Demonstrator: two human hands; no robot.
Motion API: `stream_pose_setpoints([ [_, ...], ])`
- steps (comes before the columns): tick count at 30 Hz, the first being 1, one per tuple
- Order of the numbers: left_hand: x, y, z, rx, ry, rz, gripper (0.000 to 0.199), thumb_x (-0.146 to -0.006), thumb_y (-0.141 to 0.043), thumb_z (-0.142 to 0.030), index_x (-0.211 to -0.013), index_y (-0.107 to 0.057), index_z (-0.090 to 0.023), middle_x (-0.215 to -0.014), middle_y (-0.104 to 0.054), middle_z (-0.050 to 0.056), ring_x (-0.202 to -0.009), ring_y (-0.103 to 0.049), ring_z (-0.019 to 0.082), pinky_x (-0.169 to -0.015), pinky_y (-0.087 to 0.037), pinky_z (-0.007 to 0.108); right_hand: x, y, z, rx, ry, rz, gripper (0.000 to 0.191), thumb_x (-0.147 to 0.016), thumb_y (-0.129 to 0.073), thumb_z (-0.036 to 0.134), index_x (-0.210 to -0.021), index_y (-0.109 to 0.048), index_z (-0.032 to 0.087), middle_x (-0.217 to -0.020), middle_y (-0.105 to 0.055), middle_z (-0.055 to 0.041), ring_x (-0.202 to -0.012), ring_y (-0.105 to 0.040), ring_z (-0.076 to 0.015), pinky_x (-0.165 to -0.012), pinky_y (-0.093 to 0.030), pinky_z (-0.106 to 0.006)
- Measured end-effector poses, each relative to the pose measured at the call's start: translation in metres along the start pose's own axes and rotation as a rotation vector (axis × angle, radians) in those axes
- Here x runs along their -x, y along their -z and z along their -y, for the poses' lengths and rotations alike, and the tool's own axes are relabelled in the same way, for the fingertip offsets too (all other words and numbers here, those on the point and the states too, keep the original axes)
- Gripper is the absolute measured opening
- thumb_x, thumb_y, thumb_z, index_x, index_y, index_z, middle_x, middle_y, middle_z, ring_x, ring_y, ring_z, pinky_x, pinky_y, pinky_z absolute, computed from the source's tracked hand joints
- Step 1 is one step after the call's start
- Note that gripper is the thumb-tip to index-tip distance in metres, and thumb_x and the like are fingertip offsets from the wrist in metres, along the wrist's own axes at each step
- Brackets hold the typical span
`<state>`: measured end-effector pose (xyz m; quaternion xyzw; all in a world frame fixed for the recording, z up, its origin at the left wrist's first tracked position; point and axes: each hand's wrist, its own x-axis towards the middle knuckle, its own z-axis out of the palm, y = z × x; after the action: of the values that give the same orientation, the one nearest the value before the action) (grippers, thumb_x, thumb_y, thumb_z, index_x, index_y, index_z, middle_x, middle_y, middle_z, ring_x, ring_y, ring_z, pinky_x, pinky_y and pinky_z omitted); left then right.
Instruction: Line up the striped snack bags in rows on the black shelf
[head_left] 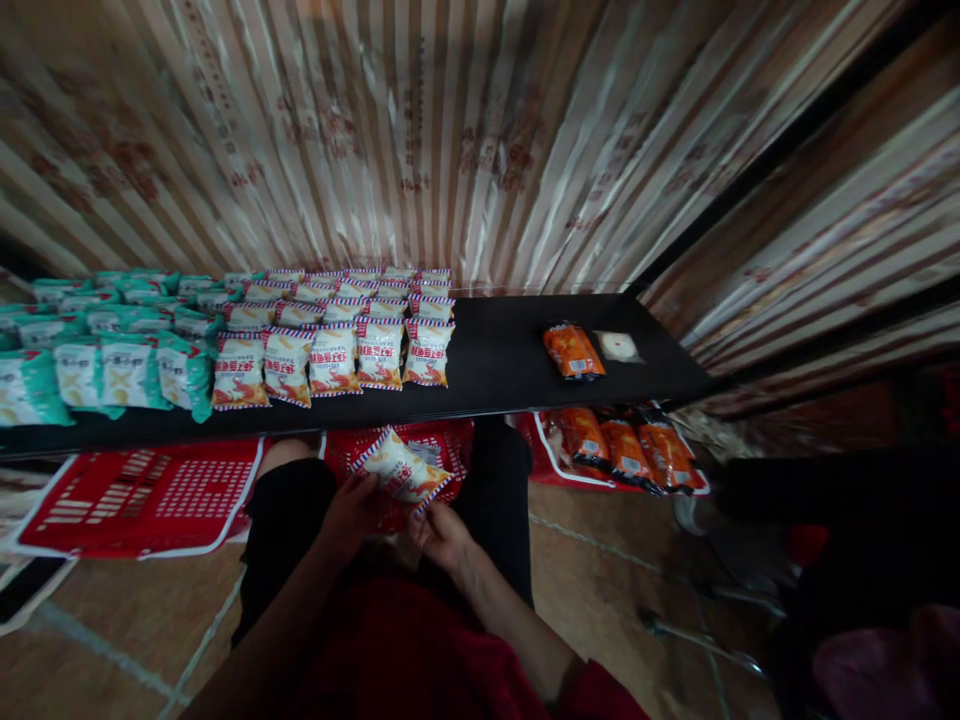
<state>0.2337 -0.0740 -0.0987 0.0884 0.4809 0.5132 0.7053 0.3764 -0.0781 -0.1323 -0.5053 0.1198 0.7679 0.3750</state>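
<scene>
A white and orange snack bag (pixel 403 468) with striped ends is held tilted over my lap, above a red basket (pixel 457 440). My left hand (pixel 354 510) grips its left edge, and my right hand (pixel 439 532) pinches its lower right corner. On the black table (pixel 495 350) in front, similar snack bags (pixel 334 358) stand in several rows. Green snack bags (pixel 131 370) stand in rows to their left. Toward the right of the table lie an orange package (pixel 571 350) and a small white packet (pixel 617 346).
A red basket (pixel 142 500) is below the table at the left. Another basket (pixel 544 455) at the right holds orange packages (pixel 626 450). A striped curtain (pixel 420 130) hangs behind the table. Metal chair legs (pixel 712 640) are on the tiled floor at the right.
</scene>
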Motion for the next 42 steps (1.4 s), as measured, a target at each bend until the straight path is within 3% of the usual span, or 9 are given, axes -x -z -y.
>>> stream_pose_setpoints([
  [8, 0.012, -0.017, -0.028, -0.19, -0.118, 0.012, 0.022, -0.058, -0.077, -0.029, -0.072, -0.063, -0.019, -0.07, -0.068, 0.001, -0.068, -0.065, 0.019, -0.067, -0.052, 0.029, 0.002, 0.009, 0.017, 0.176, 0.318, -0.056, 0.003, -0.075, -0.061, 0.016, -0.077, -0.062, 0.015, -0.069, -0.068, -0.002, -0.055, -0.061, -0.0075, -0.05, -0.045, -0.015],
  [12, 0.013, -0.019, -0.03, -0.379, -0.184, -0.03, 0.029, -0.057, -0.077, -0.038, -0.069, -0.061, -0.018, -0.071, -0.069, 0.001, -0.07, -0.065, 0.02, -0.067, -0.05, 0.029, 0.002, 0.011, 0.021, 0.45, 0.731, -0.049, 0.025, -0.066, -0.065, 0.019, -0.091, -0.066, 0.02, -0.086, -0.069, -0.0015, -0.08, -0.064, -0.0163, -0.072, -0.05, -0.026],
  [15, 0.01, -0.021, -0.029, -0.413, -0.195, -0.006, 0.035, -0.057, -0.077, -0.043, -0.075, -0.061, -0.017, -0.077, -0.071, 0.003, -0.078, -0.066, 0.022, -0.071, -0.05, 0.03, 0.007, 0.007, 0.026, 0.681, 0.93, -0.05, 0.04, -0.063, -0.063, 0.016, -0.103, -0.066, 0.024, -0.109, -0.065, -0.0025, -0.104, -0.058, -0.0207, -0.092, -0.043, -0.032],
  [19, 0.007, -0.031, -0.034, -0.393, -0.208, 0.037, 0.042, -0.053, -0.079, -0.044, -0.08, -0.061, -0.017, -0.085, -0.071, 0.006, -0.087, -0.066, 0.025, -0.075, -0.05, 0.031, 0.022, -0.002, 0.033, 0.895, 1.053, 0.034, 0.048, -0.065, -0.065, 0.018, -0.112, -0.063, 0.027, -0.119, -0.06, -0.004, -0.112, -0.052, -0.0234, -0.095, -0.041, -0.036],
  [24, 0.001, -0.045, -0.045, -0.409, -0.225, 0.061, 0.047, -0.05, -0.081, -0.039, -0.088, -0.062, -0.017, -0.082, -0.071, 0.006, -0.087, -0.066, 0.027, -0.07, -0.052, 0.032, 0.036, -0.009, 0.04, 0.974, 1.131, -0.003, 0.05, -0.062, -0.075, 0.029, -0.11, -0.064, 0.031, -0.118, -0.061, -0.0039, -0.12, -0.044, -0.0273, -0.105, -0.03, -0.042],
  [29, -0.005, -0.059, -0.049, -0.521, -0.259, 0.105, 0.043, -0.056, -0.078, -0.036, -0.093, -0.063, -0.02, -0.093, -0.07, 0.006, -0.088, -0.065, 0.025, -0.069, -0.053, 0.031, 0.034, -0.013, 0.05, 0.848, 1.139, -0.046, 0.052, -0.06, -0.077, 0.031, -0.11, -0.063, 0.031, -0.114, -0.062, -0.004, -0.11, -0.053, -0.0272, -0.099, -0.037, -0.04],
  [34, -0.015, -0.078, -0.052, -0.565, -0.296, 0.197, 0.036, -0.064, -0.072, -0.031, -0.097, -0.062, -0.02, -0.096, -0.069, 0.006, -0.088, -0.065, 0.024, -0.074, -0.052, 0.03, 0.035, -0.025, 0.07, 0.908, 1.142, -0.057, 0.04, -0.065, -0.072, 0.033, -0.103, -0.065, 0.026, -0.095, -0.068, -0.0036, -0.084, -0.061, -0.0223, -0.076, -0.047, -0.032],
  [38, -0.024, -0.093, -0.054, -0.487, -0.369, 0.217, 0.038, -0.065, -0.072, -0.023, -0.101, -0.06, -0.02, -0.107, -0.065, 0.008, -0.102, -0.06, 0.024, -0.084, -0.048, 0.03, 0.038, -0.037, 0.089, 0.968, 1.164, -0.084, 0.032, -0.07, -0.067, 0.037, -0.098, -0.064, 0.022, -0.08, -0.068, -0.0017, -0.062, -0.057, -0.0166, -0.06, -0.044, -0.026],
  [42, -0.03, -0.098, -0.054, -0.483, -0.448, 0.185, 0.045, -0.068, -0.07, -0.022, -0.111, -0.056, -0.02, -0.123, -0.056, 0.011, -0.116, -0.051, 0.025, -0.092, -0.044, 0.032, 0.035, -0.049, 0.109, 0.975, 1.199, -0.154, 0.031, -0.072, -0.064, 0.041, -0.095, -0.063, 0.021, -0.071, -0.066, -0.0003, -0.057, -0.055, -0.0153, -0.057, -0.041, -0.025],
])
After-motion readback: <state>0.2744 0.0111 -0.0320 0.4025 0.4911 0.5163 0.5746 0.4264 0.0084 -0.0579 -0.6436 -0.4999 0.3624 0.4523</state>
